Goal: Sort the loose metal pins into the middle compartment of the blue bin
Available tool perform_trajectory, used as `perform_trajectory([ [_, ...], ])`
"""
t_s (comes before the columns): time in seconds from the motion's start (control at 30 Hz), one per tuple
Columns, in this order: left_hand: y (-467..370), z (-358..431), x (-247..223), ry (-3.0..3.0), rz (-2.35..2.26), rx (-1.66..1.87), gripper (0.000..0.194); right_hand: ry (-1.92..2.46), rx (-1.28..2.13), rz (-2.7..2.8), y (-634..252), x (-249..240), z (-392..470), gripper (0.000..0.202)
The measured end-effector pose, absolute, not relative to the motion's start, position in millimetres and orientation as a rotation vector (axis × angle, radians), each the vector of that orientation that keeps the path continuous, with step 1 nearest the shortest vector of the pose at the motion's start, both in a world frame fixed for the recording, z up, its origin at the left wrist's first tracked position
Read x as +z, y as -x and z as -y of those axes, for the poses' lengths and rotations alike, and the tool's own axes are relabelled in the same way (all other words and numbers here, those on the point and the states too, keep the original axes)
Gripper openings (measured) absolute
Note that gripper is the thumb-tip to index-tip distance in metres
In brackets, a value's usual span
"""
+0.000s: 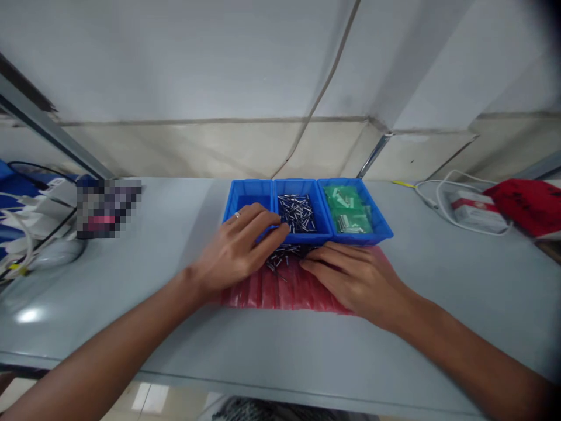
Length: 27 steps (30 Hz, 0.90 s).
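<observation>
Three blue bins stand side by side: the left bin (255, 190) shows a bare blue inside, the middle bin (325, 225) holds many thin metal pins (298, 210), and the right bin (379, 231) holds green plastic packets (346, 204). In front lies a pink ribbed plastic sheet (280, 295) with a loose pile of the same pins (280, 257). My left hand (245, 245) hovers at the left bin's front edge, thumb and fingers bent together; anything in them is hidden. My right hand (357, 275) rests on the sheet, its fingertips pressed together beside the pile, contents hidden.
White chargers and cables (44, 213), a grey mouse (61, 251) and a blurred-out item (109, 207) sit at the left. At the right are a white cable (442, 202), a white-and-red box (475, 211) and red cloth (526, 202). A wall (197, 146) borders the table's back.
</observation>
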<state>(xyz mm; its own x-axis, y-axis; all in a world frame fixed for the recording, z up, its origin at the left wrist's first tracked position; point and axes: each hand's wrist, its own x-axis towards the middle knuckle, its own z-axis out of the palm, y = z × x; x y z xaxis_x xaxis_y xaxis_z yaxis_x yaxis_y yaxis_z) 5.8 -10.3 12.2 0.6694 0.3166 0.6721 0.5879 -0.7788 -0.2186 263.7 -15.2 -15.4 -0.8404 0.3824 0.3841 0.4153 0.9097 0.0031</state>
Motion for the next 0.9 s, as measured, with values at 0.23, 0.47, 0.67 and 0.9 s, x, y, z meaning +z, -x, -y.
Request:
perform_trajectory([
  [0.23, -7.4, 11.2, 12.1, 2.361, 0.66, -0.804, 0.016, 0.669, 0.219, 2.443, -259.5, -15.3, 19.6, 0.039],
  [0.47, -6.5, 10.3, 13.0, 2.35, 0.696, -0.777, 0.02, 0.684, 0.072, 2.187, -257.8, -10.9, 21.1, 0.071],
  [0.67, -9.2, 15.2, 9.4, 2.376, 0.609, -0.726, 0.031, 0.836, 0.698, 1.947, -249.2, -1.4, 26.5, 0.062],
  [0.9, -15.3, 18.5, 6.7, 2.394, 0.495, -0.739, 0.031, 0.876, 1.094, 1.601, -241.4, 2.8, 27.5, 0.024],
])
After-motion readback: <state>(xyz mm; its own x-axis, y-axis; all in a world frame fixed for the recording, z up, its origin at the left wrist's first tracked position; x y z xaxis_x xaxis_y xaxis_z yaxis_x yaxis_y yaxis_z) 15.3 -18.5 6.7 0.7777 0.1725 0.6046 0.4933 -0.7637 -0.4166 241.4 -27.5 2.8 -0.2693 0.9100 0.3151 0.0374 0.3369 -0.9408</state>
